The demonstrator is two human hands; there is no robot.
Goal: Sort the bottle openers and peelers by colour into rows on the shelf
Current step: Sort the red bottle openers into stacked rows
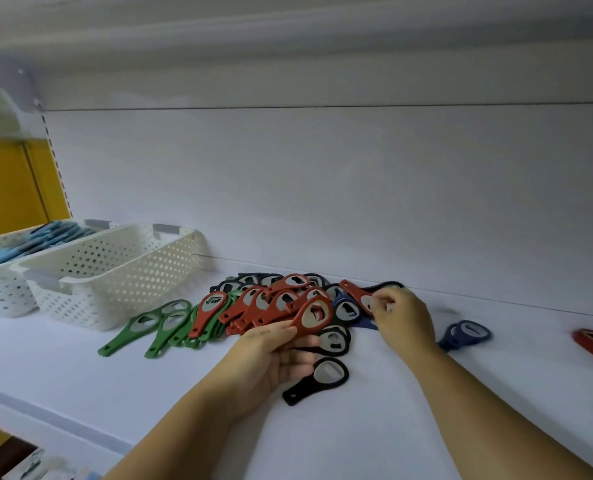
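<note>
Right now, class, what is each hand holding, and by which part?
Left hand grips a red opener by its handle; right hand pinches a second red opener at its head end.

Two white perforated plastic baskets [115,282] are standing; one black plastic bottle opener [322,373] is lying apart; red plastic bottle openers [250,306] are overlapping uncountably.
</note>
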